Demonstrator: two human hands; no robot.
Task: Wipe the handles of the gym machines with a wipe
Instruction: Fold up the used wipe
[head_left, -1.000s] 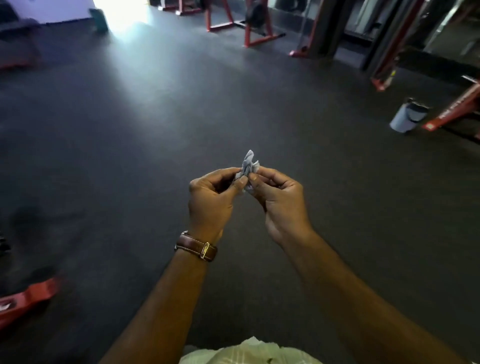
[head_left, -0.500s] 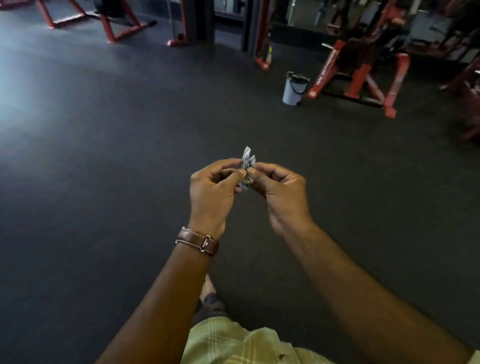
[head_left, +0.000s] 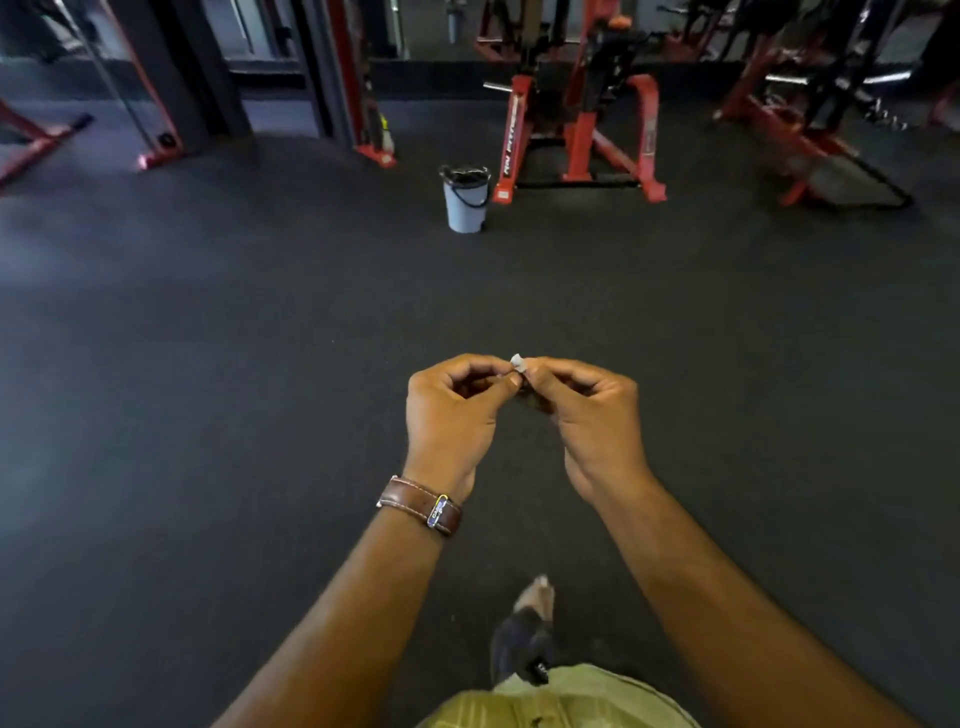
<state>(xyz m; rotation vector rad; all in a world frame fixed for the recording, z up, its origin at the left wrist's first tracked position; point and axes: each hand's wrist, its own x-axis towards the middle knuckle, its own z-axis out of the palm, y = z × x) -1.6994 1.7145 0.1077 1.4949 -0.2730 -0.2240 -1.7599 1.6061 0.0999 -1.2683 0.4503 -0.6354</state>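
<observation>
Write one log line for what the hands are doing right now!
left hand: pinches wipe | right hand: pinches wipe | bin: ahead on floor

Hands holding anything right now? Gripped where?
Both: left hand and right hand pinch a balled-up wipe between fingertips; only its top pokes out.

Small crumpled white wipe (head_left: 516, 360): between both hands, left hand (head_left: 451, 415) touching right hand (head_left: 592, 415).
Grey lidded bin (head_left: 466, 200): on floor ahead, just left of red steel gym machine (head_left: 579, 130).
</observation>
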